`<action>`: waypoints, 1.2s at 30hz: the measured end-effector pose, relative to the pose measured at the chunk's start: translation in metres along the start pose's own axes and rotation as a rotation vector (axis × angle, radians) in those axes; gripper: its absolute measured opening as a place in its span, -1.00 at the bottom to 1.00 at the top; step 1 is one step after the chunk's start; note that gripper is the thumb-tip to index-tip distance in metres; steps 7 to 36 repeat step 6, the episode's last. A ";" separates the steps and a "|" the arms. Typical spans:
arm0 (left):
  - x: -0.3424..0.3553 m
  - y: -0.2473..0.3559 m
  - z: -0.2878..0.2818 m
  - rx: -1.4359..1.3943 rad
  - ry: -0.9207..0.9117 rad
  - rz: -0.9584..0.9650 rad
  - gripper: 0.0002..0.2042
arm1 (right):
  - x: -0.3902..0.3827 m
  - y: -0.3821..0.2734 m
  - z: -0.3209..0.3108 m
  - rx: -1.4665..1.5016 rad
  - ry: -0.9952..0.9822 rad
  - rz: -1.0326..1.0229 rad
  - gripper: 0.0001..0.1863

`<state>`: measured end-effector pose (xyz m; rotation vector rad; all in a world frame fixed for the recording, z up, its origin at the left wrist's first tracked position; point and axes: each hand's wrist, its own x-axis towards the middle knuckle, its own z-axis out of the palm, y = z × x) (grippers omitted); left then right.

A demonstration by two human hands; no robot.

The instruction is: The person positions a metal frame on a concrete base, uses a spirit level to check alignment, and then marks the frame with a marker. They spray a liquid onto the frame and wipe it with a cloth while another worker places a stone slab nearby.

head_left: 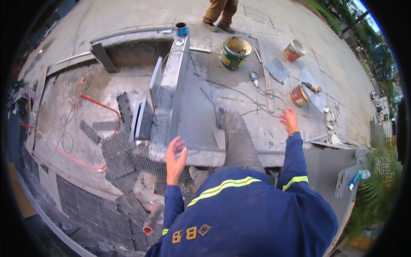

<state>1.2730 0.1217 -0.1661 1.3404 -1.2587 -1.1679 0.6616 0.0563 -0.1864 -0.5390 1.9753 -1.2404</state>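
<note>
My left hand [174, 162] is raised in front of me with its fingers apart and nothing in it. It is nearest to the end of a low concrete wall [161, 118], where grey slabs [145, 119] lean on the wall's left side. My right hand [290, 121] is held out over the grey paving, its fingers apart and empty. A dark cable [239, 88] runs across the floor to near that hand. Just beyond it, a red and white bucket [298, 96] lies tipped over by a power tool [314, 87] on a pale sheet [317, 100]. One leg of mine is stretched forward.
A green bucket [231, 61], another red bucket [293, 51], a grey tile [277, 70] and a long wooden strip [266, 79] lie ahead. A blue can [181, 31] tops the wall. At left are black grid mats [117, 155] and a red pipe [100, 104]. Another person's legs [220, 13] stand far ahead.
</note>
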 end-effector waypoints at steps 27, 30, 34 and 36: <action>0.181 -0.001 0.065 0.064 -0.083 -0.165 -0.45 | 0.222 -0.016 0.227 -0.014 -0.331 0.087 -0.37; 0.181 -0.001 0.065 0.064 -0.083 -0.165 -0.45 | 0.222 -0.016 0.227 -0.014 -0.331 0.087 -0.37; 0.181 -0.001 0.065 0.064 -0.083 -0.165 -0.45 | 0.222 -0.016 0.227 -0.014 -0.331 0.087 -0.37; 0.181 -0.001 0.065 0.064 -0.083 -0.165 -0.45 | 0.222 -0.016 0.227 -0.014 -0.331 0.087 -0.37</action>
